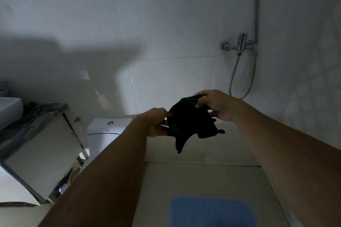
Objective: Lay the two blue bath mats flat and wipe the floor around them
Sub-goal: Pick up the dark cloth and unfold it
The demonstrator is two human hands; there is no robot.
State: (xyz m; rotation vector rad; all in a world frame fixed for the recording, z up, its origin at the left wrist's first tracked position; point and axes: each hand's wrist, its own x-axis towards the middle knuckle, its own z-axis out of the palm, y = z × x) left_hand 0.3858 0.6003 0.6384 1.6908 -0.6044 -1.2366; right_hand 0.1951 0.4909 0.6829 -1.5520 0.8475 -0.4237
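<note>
Readying the wiping cloth
Our left hand [156,122] and right hand [215,105] pinch the black cloth [188,121]; next, floor [156,190] beside the blue mat [212,212].

Both arms reach forward in a dim tiled bathroom. The left grip [156,123] pinches one edge of a black cloth [186,121]; the right grip [215,105] curls round its upper edge, and the rest hangs crumpled between them. Below, a blue mat [212,212] lies on the floor [184,180], cut by the frame. A toilet [105,129] stands left; a tap [239,44] and hose [233,75] hang on the wall.
</note>
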